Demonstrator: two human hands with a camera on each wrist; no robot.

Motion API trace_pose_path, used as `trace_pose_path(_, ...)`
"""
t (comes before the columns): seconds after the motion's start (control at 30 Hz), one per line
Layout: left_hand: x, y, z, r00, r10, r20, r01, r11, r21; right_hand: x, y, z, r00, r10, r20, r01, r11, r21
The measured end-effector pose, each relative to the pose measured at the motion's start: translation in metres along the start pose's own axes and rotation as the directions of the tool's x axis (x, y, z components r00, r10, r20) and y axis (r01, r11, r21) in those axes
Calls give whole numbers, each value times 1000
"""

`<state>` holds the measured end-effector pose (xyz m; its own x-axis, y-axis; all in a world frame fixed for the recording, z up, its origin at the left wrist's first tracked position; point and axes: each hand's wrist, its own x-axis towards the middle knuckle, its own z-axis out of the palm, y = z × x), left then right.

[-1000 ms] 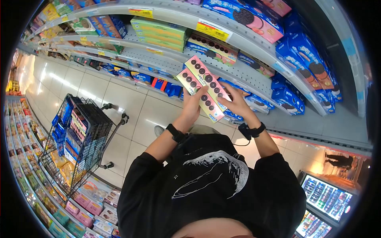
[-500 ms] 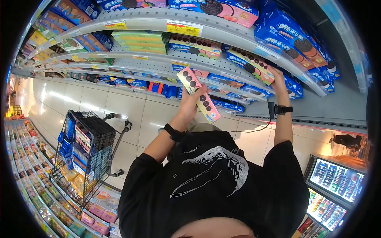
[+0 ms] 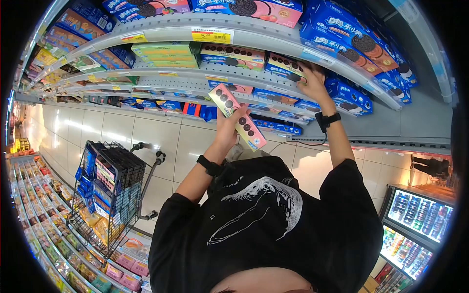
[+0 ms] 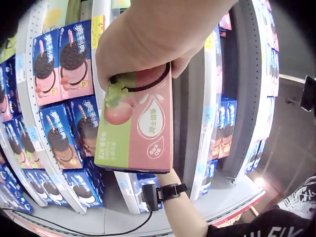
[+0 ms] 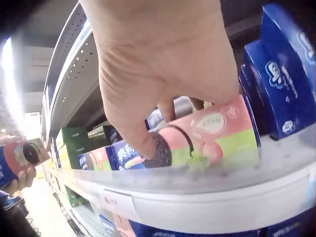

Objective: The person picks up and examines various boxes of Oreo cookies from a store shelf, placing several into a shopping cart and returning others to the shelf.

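My left hand (image 3: 227, 128) grips a pink and yellow cookie box (image 3: 251, 133) in front of the shelves, held slantwise. The left wrist view shows that box (image 4: 134, 131) close up, hanging below the left hand (image 4: 148, 42). My right hand (image 3: 315, 89) reaches onto a middle shelf and holds another such box (image 3: 283, 64) by its right part. In the right wrist view, the right hand (image 5: 158, 64) has its thumb on the front of this box (image 5: 215, 136) and fingers over the top; the box rests along the shelf edge.
A similar box (image 3: 232, 57) and green boxes (image 3: 166, 52) stand to the left on that shelf. Blue boxes (image 3: 349, 95) are to its right. The shelf lip with a yellow price tag (image 3: 212, 35) runs above. A loaded wire cart (image 3: 115, 190) stands on the floor at left.
One second ago both boxes were held together in front of me. One went onto the shelf in my right hand, which has since shifted left along it; the left hand kept the other.
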<state>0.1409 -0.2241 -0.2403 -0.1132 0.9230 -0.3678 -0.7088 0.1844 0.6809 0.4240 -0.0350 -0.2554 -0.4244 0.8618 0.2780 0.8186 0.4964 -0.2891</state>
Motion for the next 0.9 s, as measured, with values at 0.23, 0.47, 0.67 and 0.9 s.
trace_pose_path(0.23, 3, -1, -3, 1000, 21, -21, -21, 1000, 14, 24, -5, 3, 990, -119, 76, 127, 985, -114)
trace_pose_path(0.47, 5, 3, -11, 998, 44, -50, -42, 999, 33, 54, -25, 13, 960, -33, 276, 70, 990, -125)
trace_pose_path(0.67, 2, -1, -22, 995, 81, -57, -81, 997, 12, 44, -20, 23, 976, -145, 162, 179, 959, -218)
trace_pose_path(0.9, -29, 25, -52, 987, 92, -129, -92, 996, 6, 45, -21, 26, 982, -79, 174, 112, 976, -187)
